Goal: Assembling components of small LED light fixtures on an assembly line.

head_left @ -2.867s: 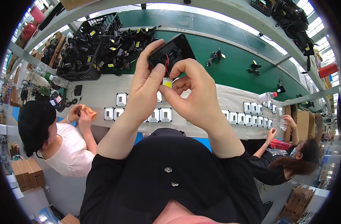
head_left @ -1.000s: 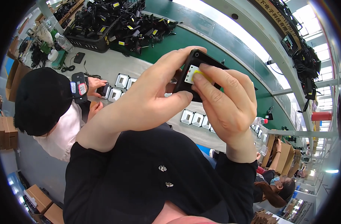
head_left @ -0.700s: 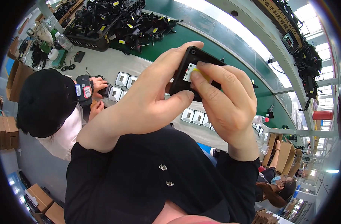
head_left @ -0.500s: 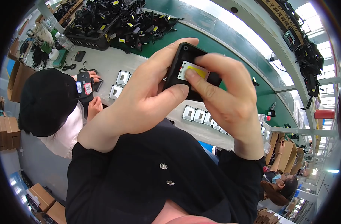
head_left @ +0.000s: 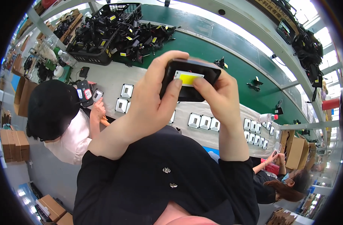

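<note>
Both hands hold a black floodlight housing (head_left: 190, 79) up close, above the bench (head_left: 111, 77). The left hand (head_left: 150, 101) wraps its left end; the right hand (head_left: 220, 99) grips the other side, and a thumb from each side presses the yellow LED panel (head_left: 189, 78). The panel looks seated, though whether it is fixed I cannot tell. Beyond, finished-looking small housings (head_left: 205, 122) sit in rows, and a black basket (head_left: 100, 30) holds more.

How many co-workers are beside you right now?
2: one co-worker in a black cap at the left, another co-worker with dark hair at the lower right. More may be hidden.
</note>
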`<state>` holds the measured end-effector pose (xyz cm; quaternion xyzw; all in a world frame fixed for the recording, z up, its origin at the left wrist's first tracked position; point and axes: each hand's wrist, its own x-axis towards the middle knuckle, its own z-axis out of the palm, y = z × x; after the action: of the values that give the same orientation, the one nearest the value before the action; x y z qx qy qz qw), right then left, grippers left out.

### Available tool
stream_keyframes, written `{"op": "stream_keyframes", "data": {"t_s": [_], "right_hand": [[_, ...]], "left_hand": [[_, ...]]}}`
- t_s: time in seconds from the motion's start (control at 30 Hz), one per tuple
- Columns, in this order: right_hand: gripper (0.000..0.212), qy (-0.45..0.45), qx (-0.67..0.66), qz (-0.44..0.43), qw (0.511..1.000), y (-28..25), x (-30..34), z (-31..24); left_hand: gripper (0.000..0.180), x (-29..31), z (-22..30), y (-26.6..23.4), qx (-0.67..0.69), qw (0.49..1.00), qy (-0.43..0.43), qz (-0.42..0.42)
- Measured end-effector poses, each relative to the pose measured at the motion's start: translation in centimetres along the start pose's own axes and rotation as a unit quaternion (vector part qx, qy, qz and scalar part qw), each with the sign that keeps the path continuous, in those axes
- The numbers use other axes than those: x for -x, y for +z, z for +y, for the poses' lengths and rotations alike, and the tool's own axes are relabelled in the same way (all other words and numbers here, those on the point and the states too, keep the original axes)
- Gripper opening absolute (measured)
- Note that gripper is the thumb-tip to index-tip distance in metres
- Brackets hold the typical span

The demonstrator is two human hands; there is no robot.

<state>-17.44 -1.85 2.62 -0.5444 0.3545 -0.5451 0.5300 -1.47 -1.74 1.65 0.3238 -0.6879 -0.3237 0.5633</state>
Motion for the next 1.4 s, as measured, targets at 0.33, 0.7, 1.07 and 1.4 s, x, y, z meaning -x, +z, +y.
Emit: {"op": "stream_keyframes", "data": {"t_s": [0.33,0.7,1.07,1.4], "right_hand": [[0.013,-0.177,0.241,0.076,0.951,0.0,-0.6,1.4],[0.024,0.320,0.140,-0.159,0.923,-0.7,-9.4,6.6],[0.042,0.239,-0.125,-0.155,0.950,15.8,-35.5,21.1],[0.057,0.105,0.631,-0.177,0.748,3.5,-32.8,44.4]], "left_hand": [[0.034,-0.2,-1.6,1.0,-0.009,0.997,0.040,0.061],[0.066,7.0,-5.5,-4.3,0.075,0.982,-0.171,-0.026],[0.031,12.7,-9.7,-12.3,0.035,0.946,-0.316,0.065],[0.028,15.4,-15.4,-15.5,0.059,0.890,-0.452,0.022]]}}
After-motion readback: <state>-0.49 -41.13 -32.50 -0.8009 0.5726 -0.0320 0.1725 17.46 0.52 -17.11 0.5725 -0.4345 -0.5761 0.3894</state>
